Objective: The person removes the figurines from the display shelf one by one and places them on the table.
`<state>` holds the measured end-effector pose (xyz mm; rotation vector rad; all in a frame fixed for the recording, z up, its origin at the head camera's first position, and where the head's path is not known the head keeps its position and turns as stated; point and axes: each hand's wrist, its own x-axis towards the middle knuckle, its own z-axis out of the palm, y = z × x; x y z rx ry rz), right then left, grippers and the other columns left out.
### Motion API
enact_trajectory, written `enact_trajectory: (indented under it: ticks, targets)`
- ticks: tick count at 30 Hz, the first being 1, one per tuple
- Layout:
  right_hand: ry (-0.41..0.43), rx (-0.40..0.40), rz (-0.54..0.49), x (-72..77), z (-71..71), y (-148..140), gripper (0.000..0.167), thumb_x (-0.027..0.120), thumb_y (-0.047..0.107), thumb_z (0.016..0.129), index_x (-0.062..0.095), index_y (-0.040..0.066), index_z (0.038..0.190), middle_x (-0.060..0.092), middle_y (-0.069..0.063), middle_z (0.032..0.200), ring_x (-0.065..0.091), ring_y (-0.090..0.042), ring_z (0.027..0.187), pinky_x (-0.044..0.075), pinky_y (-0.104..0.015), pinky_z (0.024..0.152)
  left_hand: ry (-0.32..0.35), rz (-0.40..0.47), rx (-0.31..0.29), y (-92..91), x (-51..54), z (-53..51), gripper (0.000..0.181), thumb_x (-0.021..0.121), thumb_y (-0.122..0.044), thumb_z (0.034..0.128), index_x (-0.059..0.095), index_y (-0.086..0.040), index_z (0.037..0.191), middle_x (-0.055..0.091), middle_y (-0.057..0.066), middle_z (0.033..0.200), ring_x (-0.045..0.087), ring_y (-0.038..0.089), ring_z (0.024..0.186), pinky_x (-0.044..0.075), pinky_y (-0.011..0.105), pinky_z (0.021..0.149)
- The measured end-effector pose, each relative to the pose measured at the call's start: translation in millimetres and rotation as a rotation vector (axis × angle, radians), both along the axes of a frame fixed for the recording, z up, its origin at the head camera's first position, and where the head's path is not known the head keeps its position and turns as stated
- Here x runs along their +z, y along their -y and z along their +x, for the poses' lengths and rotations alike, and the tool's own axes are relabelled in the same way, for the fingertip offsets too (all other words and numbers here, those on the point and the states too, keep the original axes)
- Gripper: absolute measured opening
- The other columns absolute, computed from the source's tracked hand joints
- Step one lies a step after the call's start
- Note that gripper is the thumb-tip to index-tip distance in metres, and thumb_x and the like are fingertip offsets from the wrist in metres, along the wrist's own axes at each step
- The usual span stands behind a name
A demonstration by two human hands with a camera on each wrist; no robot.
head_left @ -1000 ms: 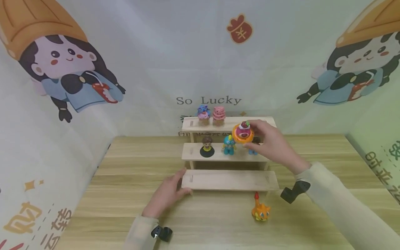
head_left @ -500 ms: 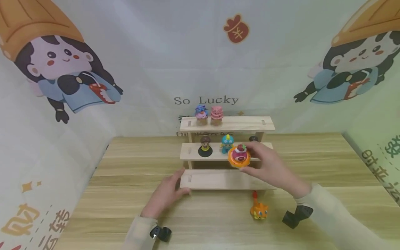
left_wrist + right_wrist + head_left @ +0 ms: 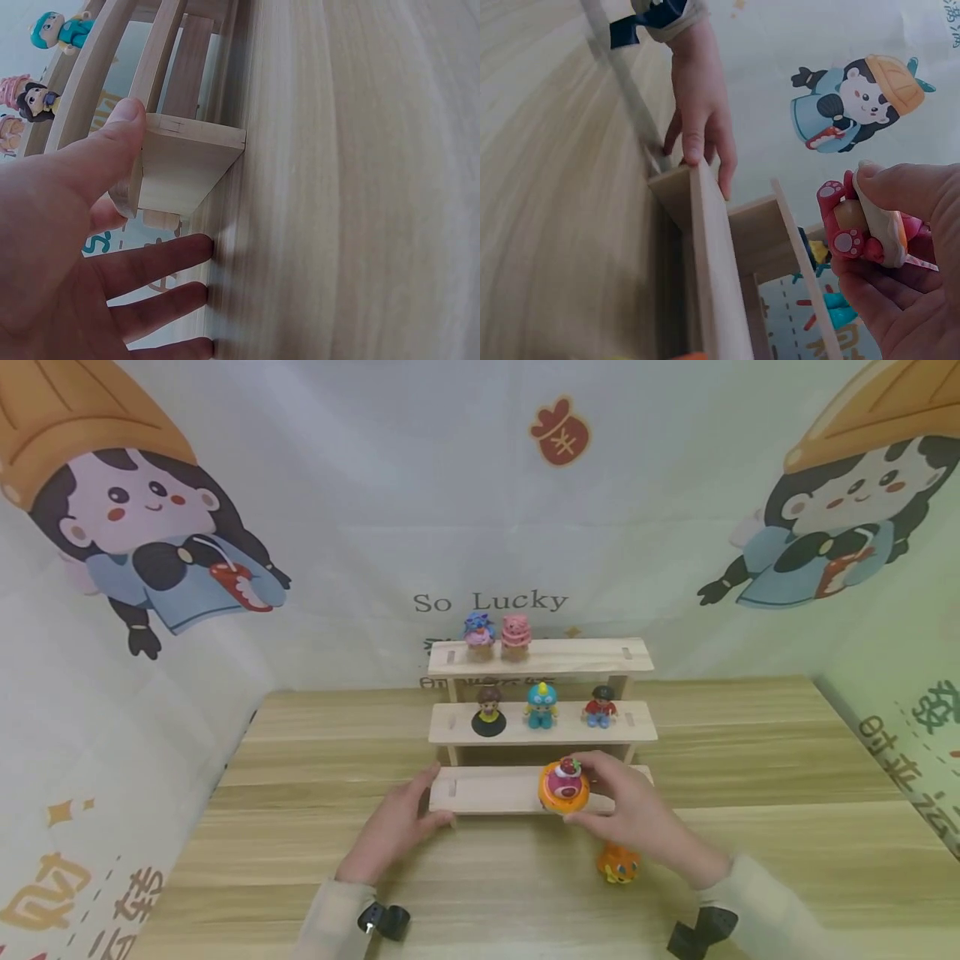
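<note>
My right hand (image 3: 648, 818) pinches a toy figure (image 3: 564, 788) with an orange ring and a strawberry on top, above the lowest step of a three-step wooden display stand (image 3: 487, 792). In the right wrist view, the figure's (image 3: 849, 225) pink legs and paw-marked feet show between thumb and fingers. My left hand (image 3: 393, 827) grips the left end of that lowest step. Its thumb presses the front edge in the left wrist view, while the other fingers spread beside the end panel (image 3: 187, 165).
On the middle step stand a brown-haired figure (image 3: 489, 710), a teal figure (image 3: 542, 706) and a red-jacketed figure (image 3: 600, 707). Blue (image 3: 479, 637) and pink (image 3: 515, 637) ice-cream toys occupy the top step. An orange toy (image 3: 619, 865) sits in front, partly behind the right hand.
My right hand has lowered the ring figure from top-step height to the lowest step, uncovering the red-jacketed figure. The left hand keeps its hold on the stand.
</note>
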<state>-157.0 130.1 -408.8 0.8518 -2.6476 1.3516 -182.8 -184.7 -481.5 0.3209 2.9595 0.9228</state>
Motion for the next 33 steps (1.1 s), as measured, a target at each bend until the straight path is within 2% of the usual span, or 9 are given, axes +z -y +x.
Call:
enact_trajectory:
  ticks: [7, 12, 19, 26, 33]
  targets:
    - [0.069, 0.001, 0.015, -18.9, 11.9, 7, 0.056, 0.079, 0.004, 0.075, 0.051, -0.001, 0.123, 0.062, -0.010, 0.114, 0.063, -0.023, 0.101, 0.056, -0.029, 0.089, 0.011, 0.006, 0.003, -0.9, -0.1, 0.5, 0.080, 0.073, -0.036, 0.0815, 0.037, -0.007, 0.146, 0.052, 0.022, 0.136, 0.052, 0.038, 0.124, 0.042, 0.051, 0.105]
    - [0.048, 0.016, 0.060, -30.6, 17.6, 11, 0.055, 0.080, 0.005, 0.073, 0.051, 0.003, 0.120, 0.062, -0.007, 0.113, 0.065, -0.021, 0.099, 0.056, -0.030, 0.089, 0.000, 0.000, -0.008, -1.1, -0.3, 0.1, 0.079, 0.073, -0.035, 0.0822, 0.037, -0.006, 0.146, 0.053, 0.023, 0.135, 0.052, 0.039, 0.123, 0.043, 0.052, 0.104]
    - [0.044, 0.029, 0.133, -37.6, 21.7, 14, 0.058, 0.081, 0.008, 0.072, 0.051, 0.005, 0.121, 0.061, -0.002, 0.114, 0.063, -0.018, 0.101, 0.056, -0.030, 0.089, 0.018, -0.008, 0.003, -0.7, 0.1, 0.0, 0.080, 0.073, -0.037, 0.0818, 0.036, -0.008, 0.147, 0.051, 0.023, 0.137, 0.051, 0.039, 0.124, 0.042, 0.052, 0.105]
    - [-0.061, 0.058, 0.237, -43.4, 23.9, 13, 0.067, 0.082, 0.013, 0.071, 0.049, 0.003, 0.129, 0.058, -0.002, 0.116, 0.060, -0.012, 0.098, 0.056, -0.027, 0.086, 0.005, -0.017, -0.002, -0.8, -0.6, 0.1, 0.079, 0.073, -0.035, 0.0816, 0.037, -0.008, 0.146, 0.053, 0.023, 0.136, 0.052, 0.040, 0.123, 0.043, 0.053, 0.104]
    - [-0.161, 0.050, 0.327, -47.8, 24.9, 13, 0.061, 0.083, 0.017, 0.070, 0.051, 0.006, 0.121, 0.060, -0.002, 0.113, 0.061, -0.013, 0.098, 0.056, -0.030, 0.087, 0.015, -0.011, -0.001, -1.1, -0.3, 0.2, 0.081, 0.073, -0.037, 0.0814, 0.036, -0.008, 0.147, 0.052, 0.022, 0.137, 0.052, 0.038, 0.124, 0.042, 0.052, 0.105]
